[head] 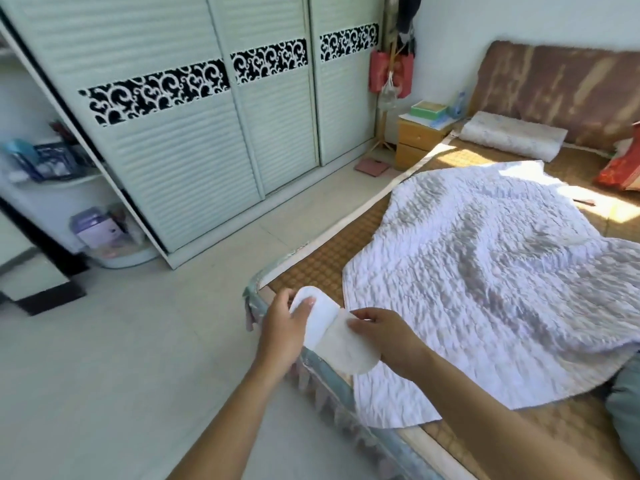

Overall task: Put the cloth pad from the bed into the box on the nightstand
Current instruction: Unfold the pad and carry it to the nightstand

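White cloth pad (327, 336), half folded, held above bed (332, 261) corner, off mattress. Left hand (282, 329) clamped on upper flap, right hand (384, 332) pinched on lower flap. Green box (428, 110) seen on nightstand (417, 138), well apart, near headboard. Risk judged: limp pad could unfold or be dropped during carry if one grip is released.

White oval cloth pad (330, 332), bent, above bed (332, 258) corner.
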`<action>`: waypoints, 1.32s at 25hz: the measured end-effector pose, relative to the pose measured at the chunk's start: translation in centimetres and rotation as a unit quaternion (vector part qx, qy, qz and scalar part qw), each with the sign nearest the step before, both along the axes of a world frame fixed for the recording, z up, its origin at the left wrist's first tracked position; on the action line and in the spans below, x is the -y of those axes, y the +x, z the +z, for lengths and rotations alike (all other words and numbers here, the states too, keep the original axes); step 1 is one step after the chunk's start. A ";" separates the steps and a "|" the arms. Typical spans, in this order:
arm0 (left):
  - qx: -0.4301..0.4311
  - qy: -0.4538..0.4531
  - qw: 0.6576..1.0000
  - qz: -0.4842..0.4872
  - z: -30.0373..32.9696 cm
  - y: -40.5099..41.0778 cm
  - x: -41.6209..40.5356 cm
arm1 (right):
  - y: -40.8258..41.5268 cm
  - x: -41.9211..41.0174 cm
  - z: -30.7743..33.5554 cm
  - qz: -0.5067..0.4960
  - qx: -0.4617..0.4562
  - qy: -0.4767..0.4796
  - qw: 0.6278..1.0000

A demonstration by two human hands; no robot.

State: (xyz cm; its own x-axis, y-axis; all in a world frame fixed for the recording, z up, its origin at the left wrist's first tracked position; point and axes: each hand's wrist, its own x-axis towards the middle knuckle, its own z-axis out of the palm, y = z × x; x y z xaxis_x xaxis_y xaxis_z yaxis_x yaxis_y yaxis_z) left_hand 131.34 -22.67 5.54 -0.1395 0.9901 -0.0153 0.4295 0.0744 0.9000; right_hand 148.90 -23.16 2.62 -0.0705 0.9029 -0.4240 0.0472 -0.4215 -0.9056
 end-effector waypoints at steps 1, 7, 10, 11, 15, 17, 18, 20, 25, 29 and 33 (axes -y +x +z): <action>0.006 0.011 0.999 0.032 0.2 -3.0 -1.1 | -2.0 -1.0 0.2 0.013 0.008 0.006 1.000; 0.029 -0.011 0.995 0.095 0.0 -14.1 -8.8 | -10.3 -8.4 1.3 0.105 0.031 0.064 0.992; 0.051 -0.032 0.994 0.095 -0.1 -18.2 -14.3 | -13.9 -13.6 1.3 0.117 0.004 0.058 0.991; 0.061 -0.034 0.994 0.088 0.1 -19.4 -16.2 | -15.0 -15.3 1.4 0.115 -0.008 0.054 0.992; 0.055 -0.018 0.997 0.060 1.5 -24.2 -25.3 | -20.7 -25.3 1.3 0.079 -0.049 0.028 0.995; 0.009 -0.009 0.999 0.048 1.6 -25.5 -29.2 | -23.7 -30.5 1.5 0.071 -0.056 0.018 0.996; -0.025 0.004 0.999 0.046 1.4 -26.0 -31.0 | -25.3 -33.0 1.6 0.071 -0.062 0.014 0.995; -0.108 0.041 0.992 0.044 0.8 -26.2 -33.4 | -28.0 -36.9 1.8 0.073 -0.069 0.009 0.995; -0.241 0.133 0.961 0.027 -1.3 -29.9 -41.5 | -35.0 -46.6 1.5 0.057 -0.109 -0.026 0.992; -0.261 0.175 0.947 -0.062 -2.7 -35.1 -48.5 | -39.8 -53.9 0.1 0.044 -0.126 -0.035 0.990; -0.193 0.156 0.961 -0.127 -3.9 -42.4 -58.3 | -45.1 -62.1 -1.5 -0.031 -0.107 -0.031 0.993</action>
State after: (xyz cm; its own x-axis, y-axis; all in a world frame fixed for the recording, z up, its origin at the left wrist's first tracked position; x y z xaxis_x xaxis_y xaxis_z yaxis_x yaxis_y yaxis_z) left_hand 88.90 35.68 1.69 0.1706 0.9411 0.2918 0.7038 -0.3236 0.6324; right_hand 103.76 38.97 1.10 -0.1094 0.8812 -0.4600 -0.1711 -0.4725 -0.8645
